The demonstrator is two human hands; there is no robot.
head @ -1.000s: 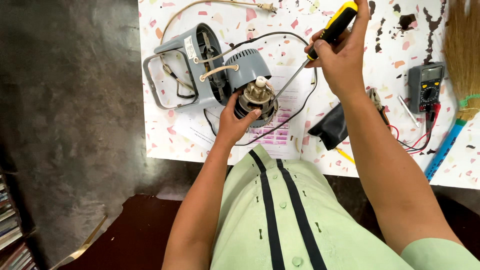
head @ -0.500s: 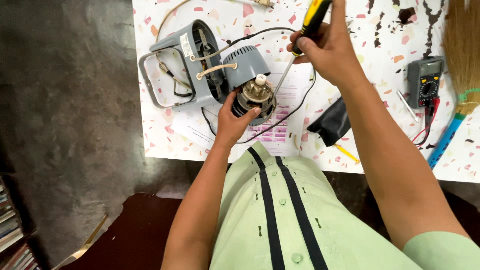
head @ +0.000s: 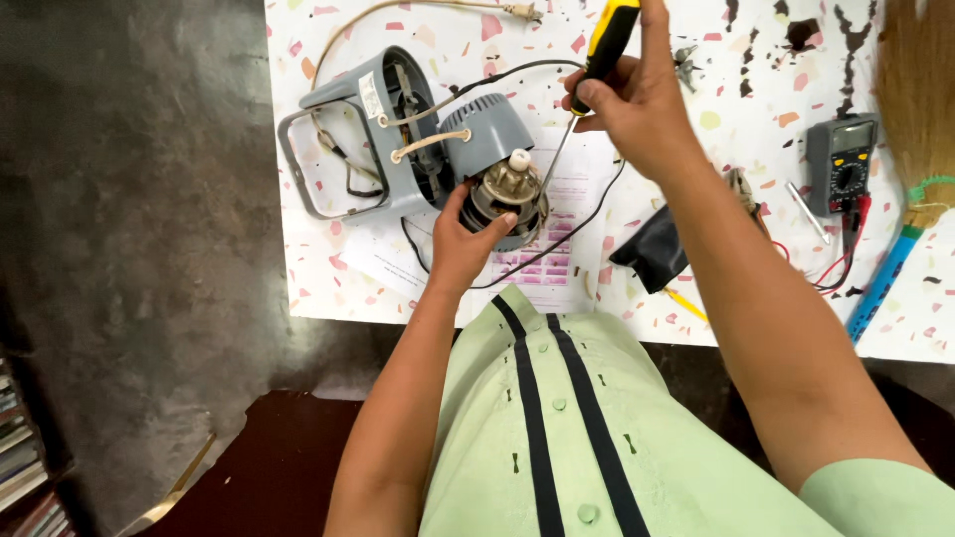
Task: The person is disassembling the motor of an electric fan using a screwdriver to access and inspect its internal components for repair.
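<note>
So the left hand (head: pixel 463 244) is wrapped around the side of a small motor (head: pixel 507 199), fingers clamped on its dark body, holding it tipped up on the bench (head: pixel 328 268) near the front edge. The motor has a brassy top with a little white knob poking out, and it sits right against a grey plastic housing (head: pixel 398 134) lying on its side, with a tan cord and black wires running between the two. There's a printed paper sheet (head: pixel 557 264) under the motor.

The right hand (head: pixel 637 104) is closed tight on a screwdriver (head: pixel 597 70) with a yellow and black handle, gripped up high, shaft angling down so the tip lands at the right edge of the motor top. Can't tell exactly what the tip is sitting in, it's too small.

Off to the right on the bench: a grey multimeter (head: pixel 841 159) with red and black leads, a black pouch (head: pixel 657 249) just past the right forearm, and a straw broom (head: pixel 920 129) with a blue handle along the far edge.
</note>
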